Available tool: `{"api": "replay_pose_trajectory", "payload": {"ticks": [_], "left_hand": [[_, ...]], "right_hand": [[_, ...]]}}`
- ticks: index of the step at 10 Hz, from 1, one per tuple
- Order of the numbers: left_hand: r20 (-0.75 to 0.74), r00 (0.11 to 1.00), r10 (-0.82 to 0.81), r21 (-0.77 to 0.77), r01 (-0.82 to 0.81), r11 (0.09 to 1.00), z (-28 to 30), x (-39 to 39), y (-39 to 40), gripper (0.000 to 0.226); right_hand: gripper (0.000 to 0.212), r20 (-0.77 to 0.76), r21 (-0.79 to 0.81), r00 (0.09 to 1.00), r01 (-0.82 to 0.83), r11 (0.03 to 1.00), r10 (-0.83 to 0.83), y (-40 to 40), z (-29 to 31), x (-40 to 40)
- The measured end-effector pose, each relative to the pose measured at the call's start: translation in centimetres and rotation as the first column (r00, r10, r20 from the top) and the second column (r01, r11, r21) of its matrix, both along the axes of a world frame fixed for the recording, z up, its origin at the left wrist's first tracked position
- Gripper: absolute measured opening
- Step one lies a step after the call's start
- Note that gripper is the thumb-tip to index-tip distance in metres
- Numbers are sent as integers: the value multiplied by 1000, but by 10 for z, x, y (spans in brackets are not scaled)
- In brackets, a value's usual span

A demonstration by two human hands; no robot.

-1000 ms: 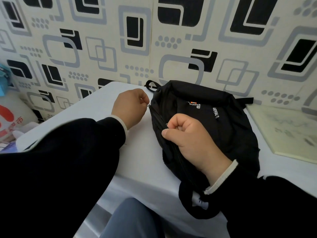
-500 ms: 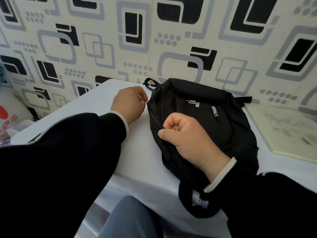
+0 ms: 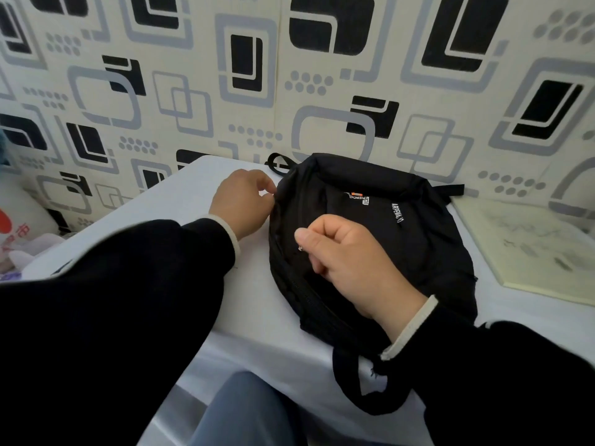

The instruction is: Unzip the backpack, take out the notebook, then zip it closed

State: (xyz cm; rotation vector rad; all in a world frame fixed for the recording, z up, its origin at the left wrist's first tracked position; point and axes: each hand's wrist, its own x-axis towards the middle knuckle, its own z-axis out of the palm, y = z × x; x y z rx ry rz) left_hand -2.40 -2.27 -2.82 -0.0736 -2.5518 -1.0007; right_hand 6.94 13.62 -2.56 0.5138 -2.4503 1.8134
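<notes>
**Fingers pinching the zip pull: the closing run**

The fingers [image 3: 306,243] of the right hand [image 3: 351,268] are pinching a small metal zip pull [image 3: 300,248] between thumb and forefinger, the rest curling loosely behind. Just under that pinch the zip track [image 3: 297,284] is running along the near side of the black backpack [image 3: 402,226], which is lying flat on the white table [image 3: 244,304]. Farther along that side, the left hand [image 3: 241,201] is gripping the bag's edge, its fingertips pressing together on the fabric, or perhaps on a second pull; which one I cannot tell.

Well off beyond the right wrist, a pale notebook [image 3: 531,249] is lying on the table outside the bag. That suggests the taking-out is done and the zipping-shut is the step in hand, though whether the track is fully meeting is too dark to judge. The next move is probably calling for a steady draw of the pull toward the left hand, with that hand holding the fabric taut so the teeth are not snagging.
</notes>
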Motion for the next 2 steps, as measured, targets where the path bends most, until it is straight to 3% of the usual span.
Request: {"api": "replay_pose_trajectory", "payload": {"ticks": [1,2], "left_hand": [[-75,997,-34,44,38,998,12,11,6,17],[-65,992,-110,248,123,961,31,22,16,32]], "right_hand": [[29,0,-24,1000,13,1000,-13,3,4,-1],[35,-21,-52,997,67,996,-68,10,15,-3]]}}
